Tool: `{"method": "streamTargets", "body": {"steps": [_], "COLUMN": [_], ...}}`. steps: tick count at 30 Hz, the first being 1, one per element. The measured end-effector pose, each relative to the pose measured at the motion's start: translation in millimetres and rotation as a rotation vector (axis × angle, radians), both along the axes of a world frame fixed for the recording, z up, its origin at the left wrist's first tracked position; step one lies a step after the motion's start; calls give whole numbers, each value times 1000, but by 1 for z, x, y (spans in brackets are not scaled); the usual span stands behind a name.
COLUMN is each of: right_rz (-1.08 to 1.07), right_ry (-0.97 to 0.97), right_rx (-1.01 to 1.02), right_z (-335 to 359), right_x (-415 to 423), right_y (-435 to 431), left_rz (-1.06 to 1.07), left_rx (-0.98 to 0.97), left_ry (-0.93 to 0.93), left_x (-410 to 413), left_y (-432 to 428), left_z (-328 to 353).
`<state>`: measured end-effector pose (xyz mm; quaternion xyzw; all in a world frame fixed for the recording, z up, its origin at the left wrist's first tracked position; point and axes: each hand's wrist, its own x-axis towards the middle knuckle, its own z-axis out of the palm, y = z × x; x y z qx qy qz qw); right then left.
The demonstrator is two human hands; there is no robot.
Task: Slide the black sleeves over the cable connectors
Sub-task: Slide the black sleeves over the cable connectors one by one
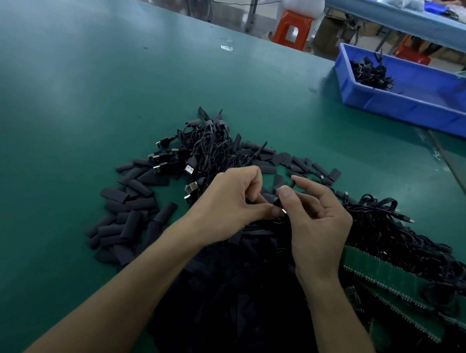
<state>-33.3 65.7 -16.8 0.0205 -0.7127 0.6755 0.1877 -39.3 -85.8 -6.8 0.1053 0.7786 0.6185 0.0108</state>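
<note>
Task is early to midway, judging by the piles: a big heap of loose sleeves (129, 210) lies at 9 o'clock of the hands, uncovered USB cables (209, 149) at 11 o'clock, more tangled cable at 3 to 5 o'clock, and only a few cables in the blue bin (399, 108) at 2 o'clock. One piece is in work at centre above the green worktop (94, 82). The left hand (230, 201) has a curled grip, thumb and fingertip pinching the small connector (283, 211), whose silver tip is showing. The right hand (317, 224) is palm toward the camera, thumb pinching the black sleeve (277, 200) just above it, index finger raised. The sleeve looks not fully seated yet.
</note>
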Motion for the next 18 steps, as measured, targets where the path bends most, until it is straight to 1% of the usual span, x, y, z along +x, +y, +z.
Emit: {"method": "streamTargets", "body": {"steps": [6,8,10,12,14,16,18], "right_rz": [25,46,83,117,109,89,134], "right_ry": [-32,-45,-77,-97,-85,-81,-150], "right_rx": [-99,-80,-4,151,370,610,887], "right_z": [-5,-4,-3,2,12,25,37], "right_x": [1,0,0,-1,-2,-4,-10], "right_y": [1,4,9,18,29,41,54], "left_rz": [-1,11,24,41,88,196,348], "left_rx": [42,52,46,-10,-41,-39,-29], "left_ry": [22,35,36,51,72,107,129], "left_x": [2,1,-3,-6,-6,-7,-11], "left_y": [-2,-5,-9,-14,-19,-23,-27], "left_z": [1,4,6,10,12,16,21]}}
